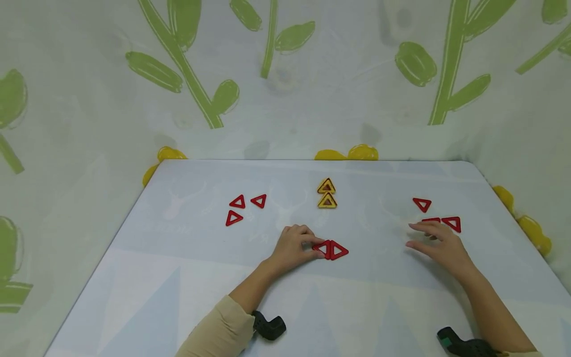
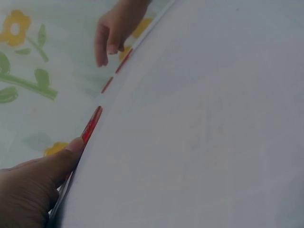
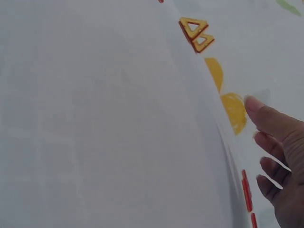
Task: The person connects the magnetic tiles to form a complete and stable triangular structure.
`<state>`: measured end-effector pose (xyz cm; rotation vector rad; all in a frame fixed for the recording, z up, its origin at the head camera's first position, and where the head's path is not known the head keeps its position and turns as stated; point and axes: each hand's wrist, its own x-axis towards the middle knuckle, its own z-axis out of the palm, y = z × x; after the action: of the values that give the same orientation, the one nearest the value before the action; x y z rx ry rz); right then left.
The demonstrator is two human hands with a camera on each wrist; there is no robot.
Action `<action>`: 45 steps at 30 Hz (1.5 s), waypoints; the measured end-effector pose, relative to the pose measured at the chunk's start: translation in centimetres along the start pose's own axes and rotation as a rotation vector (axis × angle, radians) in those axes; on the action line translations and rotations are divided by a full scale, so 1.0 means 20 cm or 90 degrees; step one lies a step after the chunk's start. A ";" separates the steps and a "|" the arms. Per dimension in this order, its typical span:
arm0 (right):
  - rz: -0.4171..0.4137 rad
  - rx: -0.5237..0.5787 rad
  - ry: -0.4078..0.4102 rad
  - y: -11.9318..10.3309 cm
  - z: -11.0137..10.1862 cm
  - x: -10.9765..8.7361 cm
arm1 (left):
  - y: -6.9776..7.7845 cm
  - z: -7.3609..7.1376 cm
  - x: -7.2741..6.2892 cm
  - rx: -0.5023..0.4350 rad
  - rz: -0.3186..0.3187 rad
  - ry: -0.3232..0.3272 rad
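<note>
At the middle of the table, my left hand [image 1: 292, 245] pinches a red triangle frame [image 1: 322, 248] between thumb and fingers. Edge to edge with it, on its right, lies a second red triangle frame [image 1: 339, 250]. In the left wrist view the thumb of my left hand [image 2: 35, 183] lies along the red edge. My right hand [image 1: 439, 247], fingers loosely spread and holding nothing, hovers by the right-hand group: one red triangle [image 1: 452, 224], another [image 1: 422, 204] farther back, and a third [image 1: 430, 219] partly hidden behind the fingers. The right wrist view shows the same hand [image 3: 285, 142] with thumb and fingers apart.
Two yellow triangles [image 1: 327, 201] with dark edges stand one behind the other at the back middle. Three more red triangles [image 1: 234, 218] lie at the back left. Behind the pale table [image 1: 200, 307] rises a wall [image 1: 334, 99] with painted green plants.
</note>
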<state>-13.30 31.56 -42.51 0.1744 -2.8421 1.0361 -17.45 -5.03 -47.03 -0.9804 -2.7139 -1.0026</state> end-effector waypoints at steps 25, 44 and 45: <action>0.035 -0.083 -0.006 0.26 -0.20 0.08 | 0.01 0.00 0.00 -0.001 -0.003 -0.019; 0.082 -0.099 -0.066 0.26 -0.16 0.09 | 0.03 -0.01 0.01 0.016 -0.021 -0.013; 0.084 -0.098 -0.075 0.26 -0.17 0.08 | 0.03 -0.01 0.01 0.022 -0.027 -0.011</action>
<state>-15.48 37.47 -42.98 0.0349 -3.0611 0.8492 -17.22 -4.64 -46.49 -0.9344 -2.7671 -0.9548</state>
